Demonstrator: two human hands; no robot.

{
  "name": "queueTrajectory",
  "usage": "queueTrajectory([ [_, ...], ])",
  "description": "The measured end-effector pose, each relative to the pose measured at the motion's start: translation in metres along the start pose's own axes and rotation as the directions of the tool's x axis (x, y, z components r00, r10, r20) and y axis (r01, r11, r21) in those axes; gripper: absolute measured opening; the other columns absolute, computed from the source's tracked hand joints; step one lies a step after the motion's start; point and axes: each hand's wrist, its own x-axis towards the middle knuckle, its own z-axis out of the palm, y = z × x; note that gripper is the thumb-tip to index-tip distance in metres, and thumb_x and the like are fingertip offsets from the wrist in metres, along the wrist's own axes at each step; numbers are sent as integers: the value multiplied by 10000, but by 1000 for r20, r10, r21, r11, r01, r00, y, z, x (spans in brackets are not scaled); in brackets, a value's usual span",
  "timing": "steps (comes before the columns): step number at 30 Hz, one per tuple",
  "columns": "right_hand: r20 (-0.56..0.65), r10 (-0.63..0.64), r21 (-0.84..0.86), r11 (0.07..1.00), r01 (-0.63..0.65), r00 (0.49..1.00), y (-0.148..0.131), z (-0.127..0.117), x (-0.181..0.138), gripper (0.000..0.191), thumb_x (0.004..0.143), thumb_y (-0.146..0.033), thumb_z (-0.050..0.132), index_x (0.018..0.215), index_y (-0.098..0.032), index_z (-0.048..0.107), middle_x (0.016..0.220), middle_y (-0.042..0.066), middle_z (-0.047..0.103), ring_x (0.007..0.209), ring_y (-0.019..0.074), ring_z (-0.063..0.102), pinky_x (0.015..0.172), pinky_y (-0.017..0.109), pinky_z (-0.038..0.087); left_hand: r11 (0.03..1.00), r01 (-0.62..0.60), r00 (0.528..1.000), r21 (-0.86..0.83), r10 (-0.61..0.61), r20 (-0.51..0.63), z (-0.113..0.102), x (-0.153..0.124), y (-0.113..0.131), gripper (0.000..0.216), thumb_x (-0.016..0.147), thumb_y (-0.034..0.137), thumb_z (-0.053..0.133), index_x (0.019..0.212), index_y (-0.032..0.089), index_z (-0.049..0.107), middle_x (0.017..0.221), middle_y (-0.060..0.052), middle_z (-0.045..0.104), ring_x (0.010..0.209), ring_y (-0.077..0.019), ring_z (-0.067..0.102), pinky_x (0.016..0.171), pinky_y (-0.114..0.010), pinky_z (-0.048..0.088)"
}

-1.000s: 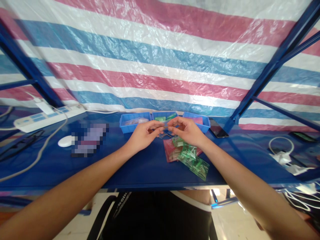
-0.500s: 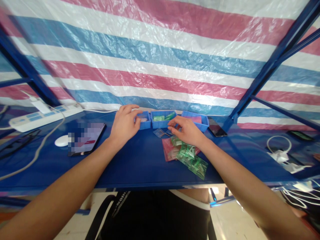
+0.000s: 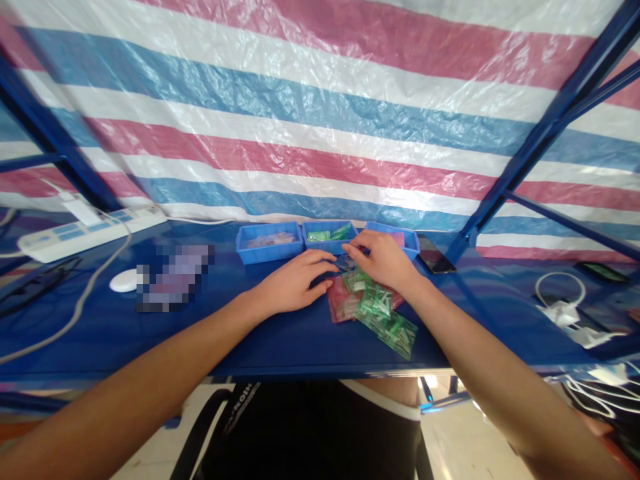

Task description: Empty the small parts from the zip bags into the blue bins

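My left hand [image 3: 295, 285] lies low on the blue table [image 3: 280, 333], fingers stretched out flat, with the fingertips at the left edge of a pile of small green and red plastic bags [image 3: 380, 308]. My right hand [image 3: 384, 259] hovers over the far end of that pile, its thumb and fingers pinched on a small clear bag [image 3: 346, 263] just in front of the middle tray. Three blue trays stand in a row behind the hands: the left tray [image 3: 270, 252], the middle tray [image 3: 325, 247] with green bags in it, and the right tray [image 3: 411, 241], partly hidden by my right hand.
A white power strip [image 3: 90, 231] and its cables lie at the far left, with a white oval object [image 3: 125, 280] and a phone [image 3: 175, 283] nearer. A black phone [image 3: 436, 257] lies right of the trays. A white cable and charger [image 3: 565, 308] sit at the right. Blue frame posts [image 3: 530, 153] flank a striped tarp.
My left hand left the left tray and came down toward me to the pile's left edge. My right hand shifted slightly right. One second ago both hands held a small bag together.
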Motion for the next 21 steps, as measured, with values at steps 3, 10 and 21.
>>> queueTrajectory([
  [3,-22,10,5,1000,-10,1000,-1,0,0,368,1094,-419,571,841,-207,734,833,76,714,785,230,661,755,357,469,995,99,995,28,-99,-1,4,-2,-11,464,1008,233,590,1469,203,627,1468,-144,653,1376,-291,620,1229,-464,469],
  [10,3,-6,71,997,6,1000,-3,4,0,387,1086,-468,577,838,-214,730,839,79,730,781,233,665,736,362,477,982,180,984,56,-180,-11,-2,-6,-29,437,977,225,605,1406,228,690,1297,-94,778,1171,-264,748,1087,-401,561],
  [21,33,-23,116,993,19,999,-5,4,0,321,1078,-399,603,863,-207,745,846,67,738,764,218,650,711,355,462,983,186,982,2,-186,10,-2,-3,-23,404,955,350,706,1337,222,732,1245,-104,792,1157,-310,714,1082,-478,527],
])
